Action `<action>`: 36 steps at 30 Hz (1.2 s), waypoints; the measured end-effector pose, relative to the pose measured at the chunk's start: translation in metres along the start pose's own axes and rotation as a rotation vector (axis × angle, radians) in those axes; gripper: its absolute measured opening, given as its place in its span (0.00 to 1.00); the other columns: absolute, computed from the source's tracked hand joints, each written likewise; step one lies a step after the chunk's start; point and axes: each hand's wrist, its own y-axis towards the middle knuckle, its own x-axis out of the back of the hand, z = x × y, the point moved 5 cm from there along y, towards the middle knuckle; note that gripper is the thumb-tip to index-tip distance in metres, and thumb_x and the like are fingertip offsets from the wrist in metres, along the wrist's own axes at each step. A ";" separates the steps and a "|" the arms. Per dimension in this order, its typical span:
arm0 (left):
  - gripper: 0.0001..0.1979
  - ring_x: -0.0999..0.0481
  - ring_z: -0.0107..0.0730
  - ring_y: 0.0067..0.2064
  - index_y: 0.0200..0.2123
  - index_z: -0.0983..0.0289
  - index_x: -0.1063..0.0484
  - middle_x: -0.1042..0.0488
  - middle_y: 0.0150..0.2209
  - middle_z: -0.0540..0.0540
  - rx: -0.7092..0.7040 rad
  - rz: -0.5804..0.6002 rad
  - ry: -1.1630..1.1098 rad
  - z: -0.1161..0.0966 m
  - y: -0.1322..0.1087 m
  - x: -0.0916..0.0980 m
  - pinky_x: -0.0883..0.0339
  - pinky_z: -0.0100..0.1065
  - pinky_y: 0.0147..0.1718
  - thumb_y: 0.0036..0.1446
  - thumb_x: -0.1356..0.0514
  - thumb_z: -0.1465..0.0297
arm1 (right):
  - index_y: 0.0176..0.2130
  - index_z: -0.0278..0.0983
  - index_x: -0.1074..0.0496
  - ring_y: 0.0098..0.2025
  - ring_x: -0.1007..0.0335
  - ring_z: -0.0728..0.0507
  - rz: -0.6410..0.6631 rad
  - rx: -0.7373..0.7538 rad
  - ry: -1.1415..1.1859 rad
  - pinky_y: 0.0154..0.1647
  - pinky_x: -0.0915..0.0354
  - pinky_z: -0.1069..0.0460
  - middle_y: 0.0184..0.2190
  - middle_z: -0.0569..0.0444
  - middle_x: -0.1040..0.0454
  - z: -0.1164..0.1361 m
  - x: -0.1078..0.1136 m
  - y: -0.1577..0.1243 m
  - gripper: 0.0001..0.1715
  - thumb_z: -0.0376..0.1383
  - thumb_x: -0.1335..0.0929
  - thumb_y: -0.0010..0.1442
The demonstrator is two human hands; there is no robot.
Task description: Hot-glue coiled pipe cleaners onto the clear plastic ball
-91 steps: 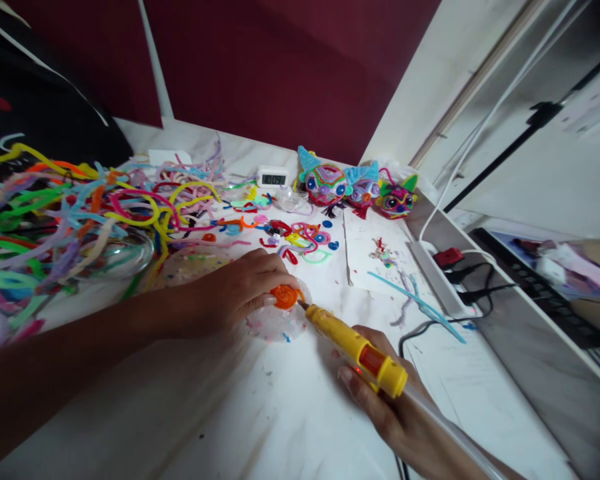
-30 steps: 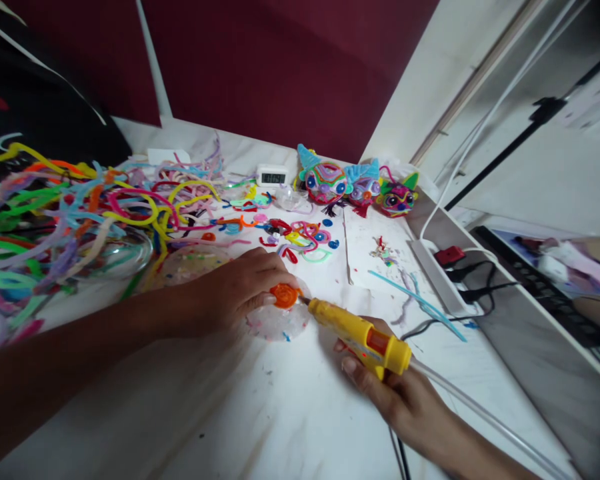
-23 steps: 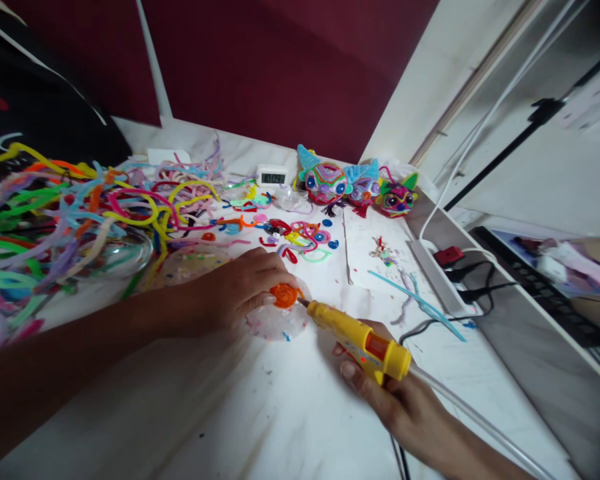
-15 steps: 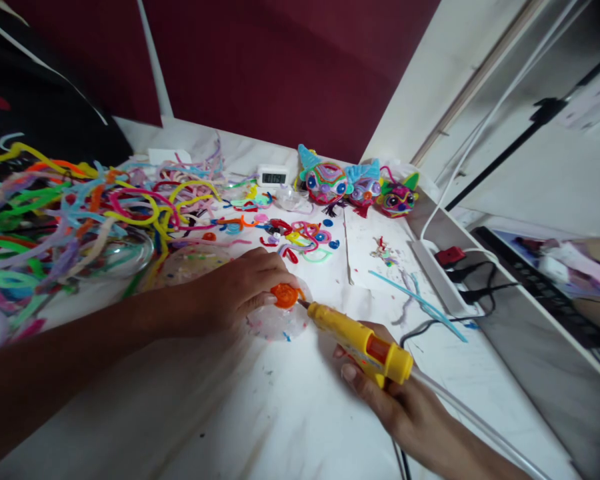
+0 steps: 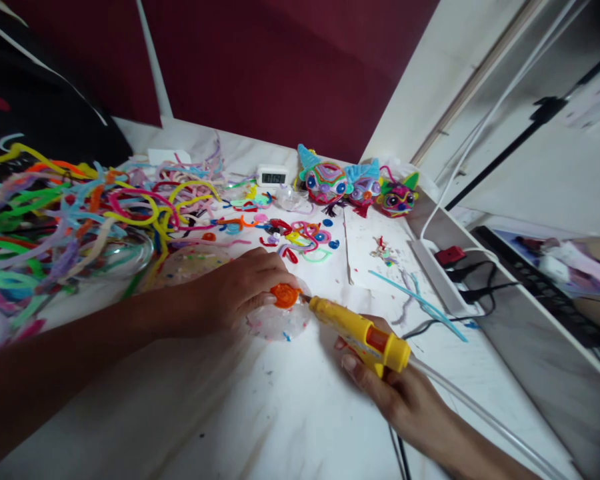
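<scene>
My left hand [image 5: 240,287] presses an orange coiled pipe-cleaner disc [image 5: 285,295] onto a clear plastic dome [image 5: 279,321] on the white table [image 5: 260,413], fingers closed around the disc. My right hand [image 5: 397,393] grips a yellow glue gun [image 5: 361,333] with a clear glue stick [image 5: 485,419] trailing from its back. The gun's nozzle touches the right edge of the orange disc.
A big heap of coloured pipe cleaners [image 5: 70,213] fills the left. Small bent pieces [image 5: 300,240] lie mid-table, behind them a digital timer [image 5: 273,177] and three pipe-cleaner animal faces [image 5: 360,187]. A white power strip [image 5: 443,277] with cables lies at right, near a clear bowl [image 5: 125,253].
The right hand and glue gun shifted slightly, tilting a little around the disc's edge; the nozzle stays at the orange disc. The left hand has not moved.
</scene>
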 end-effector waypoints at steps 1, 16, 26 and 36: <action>0.19 0.28 0.44 0.53 0.59 0.54 0.30 0.26 0.51 0.56 -0.003 0.001 0.002 0.000 0.000 0.000 0.36 0.40 0.55 0.68 0.48 0.72 | 0.51 0.39 0.29 0.46 0.21 0.41 0.002 -0.002 0.007 0.39 0.24 0.53 0.45 0.49 0.25 0.000 0.000 -0.001 0.14 0.42 0.37 0.73; 0.17 0.29 0.44 0.52 0.56 0.55 0.30 0.26 0.50 0.56 -0.002 0.001 0.006 -0.003 0.002 0.002 0.37 0.40 0.54 0.67 0.48 0.73 | 0.56 0.40 0.33 0.52 0.21 0.39 0.104 0.009 0.008 0.46 0.23 0.51 0.46 0.47 0.22 -0.002 -0.009 -0.009 0.15 0.40 0.38 0.73; 0.19 0.28 0.44 0.52 0.58 0.53 0.30 0.26 0.50 0.56 -0.018 -0.018 0.012 0.000 0.000 -0.001 0.36 0.40 0.55 0.67 0.48 0.73 | 0.55 0.41 0.32 0.49 0.20 0.40 -0.003 -0.022 0.047 0.42 0.23 0.53 0.45 0.49 0.23 -0.010 -0.004 -0.006 0.14 0.41 0.37 0.73; 0.19 0.29 0.44 0.53 0.58 0.53 0.30 0.26 0.50 0.55 -0.013 -0.011 0.003 0.000 0.000 0.000 0.37 0.40 0.55 0.68 0.48 0.73 | 0.54 0.41 0.31 0.50 0.21 0.39 0.008 -0.007 0.051 0.41 0.22 0.53 0.47 0.48 0.23 -0.006 -0.004 -0.006 0.14 0.43 0.36 0.73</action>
